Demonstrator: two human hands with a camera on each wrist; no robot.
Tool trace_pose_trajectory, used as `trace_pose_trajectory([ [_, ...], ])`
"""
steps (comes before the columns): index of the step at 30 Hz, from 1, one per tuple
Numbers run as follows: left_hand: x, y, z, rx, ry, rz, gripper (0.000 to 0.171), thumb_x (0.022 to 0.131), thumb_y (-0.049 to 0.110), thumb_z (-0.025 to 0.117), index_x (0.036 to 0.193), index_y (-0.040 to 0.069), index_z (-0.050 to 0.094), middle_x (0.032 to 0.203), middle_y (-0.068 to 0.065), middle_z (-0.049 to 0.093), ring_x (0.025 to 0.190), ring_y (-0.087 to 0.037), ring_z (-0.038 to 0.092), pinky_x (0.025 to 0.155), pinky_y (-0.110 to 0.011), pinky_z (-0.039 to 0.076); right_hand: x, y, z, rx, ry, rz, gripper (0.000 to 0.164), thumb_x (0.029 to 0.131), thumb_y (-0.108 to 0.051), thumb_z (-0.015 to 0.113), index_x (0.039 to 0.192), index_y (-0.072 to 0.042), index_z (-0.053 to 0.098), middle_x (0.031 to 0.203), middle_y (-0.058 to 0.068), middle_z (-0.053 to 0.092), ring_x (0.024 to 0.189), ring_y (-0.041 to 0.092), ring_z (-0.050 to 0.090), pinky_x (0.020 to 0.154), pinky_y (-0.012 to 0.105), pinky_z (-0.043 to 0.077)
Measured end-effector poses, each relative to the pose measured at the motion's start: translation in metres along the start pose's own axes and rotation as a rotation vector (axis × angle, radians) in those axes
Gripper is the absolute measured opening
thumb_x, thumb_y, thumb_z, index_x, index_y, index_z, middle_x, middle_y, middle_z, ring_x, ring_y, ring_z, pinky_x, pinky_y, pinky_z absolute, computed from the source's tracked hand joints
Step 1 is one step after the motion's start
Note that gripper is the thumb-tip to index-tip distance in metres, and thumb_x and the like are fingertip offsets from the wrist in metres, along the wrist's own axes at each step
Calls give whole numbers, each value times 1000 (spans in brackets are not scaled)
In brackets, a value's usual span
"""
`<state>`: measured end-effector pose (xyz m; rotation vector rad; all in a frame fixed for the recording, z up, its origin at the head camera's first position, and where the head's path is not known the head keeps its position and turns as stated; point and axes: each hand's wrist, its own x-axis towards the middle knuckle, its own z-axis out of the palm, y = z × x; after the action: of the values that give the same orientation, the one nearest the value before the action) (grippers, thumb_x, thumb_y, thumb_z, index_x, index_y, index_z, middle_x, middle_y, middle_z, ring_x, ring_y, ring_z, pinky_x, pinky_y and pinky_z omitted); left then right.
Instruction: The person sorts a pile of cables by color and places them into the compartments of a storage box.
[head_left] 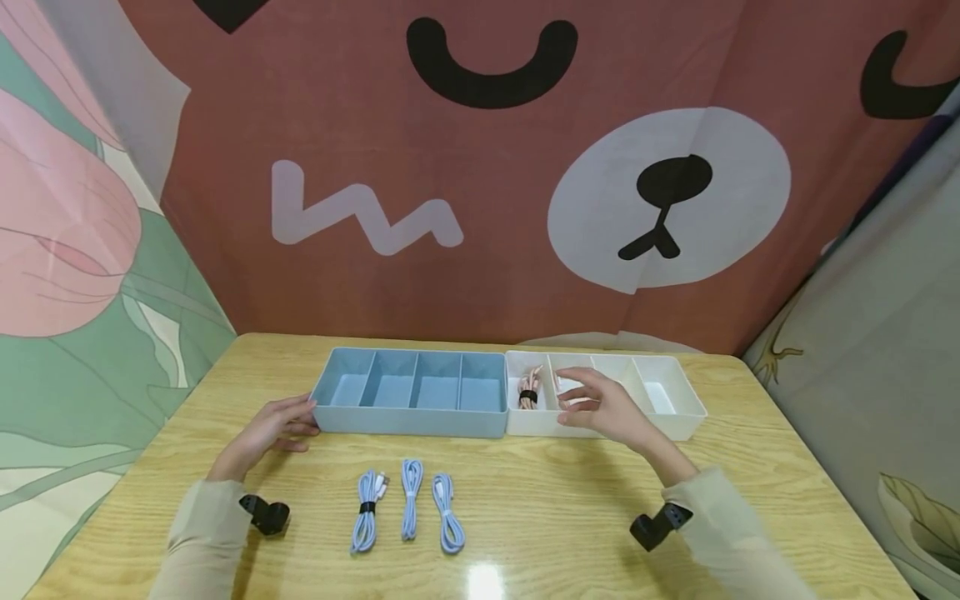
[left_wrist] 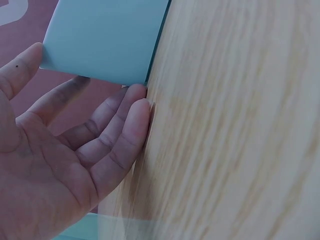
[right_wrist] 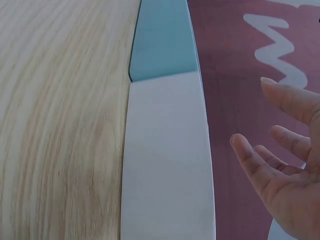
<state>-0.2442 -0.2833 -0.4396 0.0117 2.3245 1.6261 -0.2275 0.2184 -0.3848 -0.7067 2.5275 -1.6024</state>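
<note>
My left hand [head_left: 266,429] touches the left end of a blue divided box [head_left: 408,422], its fingertips along that end's edge in the left wrist view. Butted against the box's right end stands a white divided box [head_left: 534,423]. A coiled pink cable [head_left: 529,382] with a black strap lies in its leftmost compartment. Over the white box, around its second compartment, hovers my right hand [head_left: 603,408]. Its fingers [right_wrist: 250,155] are spread, with nothing between them in the right wrist view. The blue box's compartments hold nothing.
On the wooden table [head_left: 555,533], in front of the blue box, lie three coiled light-blue cables: one with a black strap [head_left: 366,510], a middle cable [head_left: 411,498] and a right-hand cable [head_left: 448,514]. A printed curtain [head_left: 495,283] hangs behind the table.
</note>
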Motion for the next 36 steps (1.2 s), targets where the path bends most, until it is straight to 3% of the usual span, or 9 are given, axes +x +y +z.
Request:
trace_pose_trajectory([
  [8, 1, 0, -1, -7, -7, 4, 73, 95, 41, 45, 141, -9, 18, 107, -16, 60, 93, -20, 60, 73, -36, 52, 0, -7, 13, -5, -70, -26, 65, 75, -4, 73, 132, 5, 42, 129, 23, 42, 102, 38, 54, 81, 35, 50],
  [15, -1, 1, 0, -4, -5, 0, 72, 95, 40, 45, 141, -10, 19, 107, -17, 60, 93, -21, 60, 73, -36, 52, -1, -9, 26, -42, -158, -67, 68, 76, -9, 74, 133, 5, 41, 106, 25, 55, 91, 38, 57, 76, 34, 51],
  [18, -1, 1, 0, -4, -5, 1, 72, 95, 40, 45, 141, -10, 19, 107, -17, 60, 93, -21, 60, 73, -36, 52, 0, -11, 33, -53, -185, -78, 67, 74, -7, 74, 132, 4, 42, 98, 20, 57, 86, 38, 58, 73, 34, 52],
  [26, -1, 2, 0, 2, -6, 7, 71, 95, 40, 45, 141, -9, 19, 106, -16, 60, 93, -22, 60, 73, -37, 52, 4, -7, 50, -57, -264, -107, 70, 75, -12, 75, 132, 6, 41, 96, 18, 59, 84, 35, 58, 72, 33, 52],
  [36, -2, 1, 0, -12, -3, 7, 72, 95, 41, 45, 142, -7, 18, 105, -15, 61, 92, -20, 60, 72, -36, 53, 7, -4, 71, -71, -312, -173, 69, 75, -11, 75, 131, 9, 40, 85, 17, 63, 73, 13, 60, 65, 26, 52],
])
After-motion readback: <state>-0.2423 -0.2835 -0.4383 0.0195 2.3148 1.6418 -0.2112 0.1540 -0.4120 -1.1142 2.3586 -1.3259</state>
